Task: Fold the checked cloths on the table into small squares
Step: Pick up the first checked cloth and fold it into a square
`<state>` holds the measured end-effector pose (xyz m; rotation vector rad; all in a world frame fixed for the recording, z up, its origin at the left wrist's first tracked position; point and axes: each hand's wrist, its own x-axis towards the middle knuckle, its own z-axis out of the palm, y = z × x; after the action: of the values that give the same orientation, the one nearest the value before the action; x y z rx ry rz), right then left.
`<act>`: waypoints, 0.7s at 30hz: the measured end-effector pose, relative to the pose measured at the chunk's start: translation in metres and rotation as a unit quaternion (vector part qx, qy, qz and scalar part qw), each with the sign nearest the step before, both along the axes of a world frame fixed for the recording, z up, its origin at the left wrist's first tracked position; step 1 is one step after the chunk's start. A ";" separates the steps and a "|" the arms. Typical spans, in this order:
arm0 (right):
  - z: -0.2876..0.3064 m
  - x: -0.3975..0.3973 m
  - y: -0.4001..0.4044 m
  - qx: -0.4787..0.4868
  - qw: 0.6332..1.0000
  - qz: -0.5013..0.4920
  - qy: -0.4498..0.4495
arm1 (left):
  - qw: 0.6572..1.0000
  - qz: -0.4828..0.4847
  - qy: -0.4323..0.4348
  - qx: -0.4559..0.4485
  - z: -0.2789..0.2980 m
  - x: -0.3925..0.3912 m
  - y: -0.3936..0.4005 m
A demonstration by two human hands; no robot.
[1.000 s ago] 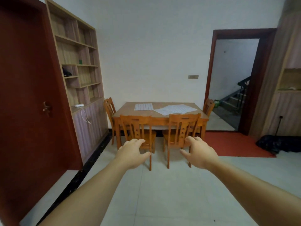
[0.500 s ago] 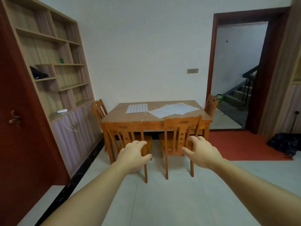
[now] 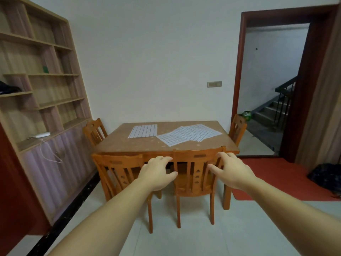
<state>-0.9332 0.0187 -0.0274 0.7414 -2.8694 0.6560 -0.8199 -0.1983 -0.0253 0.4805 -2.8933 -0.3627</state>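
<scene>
A wooden table (image 3: pixel 129 145) stands against the far wall. A small rectangular checked cloth (image 3: pixel 143 131) lies flat at its back left. Larger checked cloths (image 3: pixel 188 134) lie spread and overlapping at the back right. My left hand (image 3: pixel 156 174) and my right hand (image 3: pixel 232 172) are stretched out in the air in front of me, fingers apart and holding nothing. They are well short of the table, in front of the near chairs.
Two wooden chairs (image 3: pixel 195 174) stand at the table's near side, one more at each end (image 3: pixel 95 129). A tall shelf unit (image 3: pixel 40 108) lines the left wall. A red mat (image 3: pixel 276 174) and a dark bag (image 3: pixel 326 176) lie right, by an open doorway (image 3: pixel 267 89).
The table and chairs have grown larger and nearer as I walked toward them. Both hands stay stretched out ahead, empty.
</scene>
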 end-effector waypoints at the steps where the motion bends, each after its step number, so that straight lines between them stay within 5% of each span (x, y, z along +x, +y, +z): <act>1: -0.004 -0.018 -0.004 0.002 1.000 -0.001 -0.002 | 1.000 -0.002 -0.003 0.002 -0.005 -0.020 -0.004; 21: -0.004 -0.418 -0.076 0.044 0.999 -0.018 -0.008 | 0.998 -0.044 -0.022 0.034 -0.029 -0.452 -0.085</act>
<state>-1.3515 -0.0571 -0.0313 0.6977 -2.9345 0.5379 -1.2723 -0.2838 -0.0544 0.3783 -2.9597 -0.4712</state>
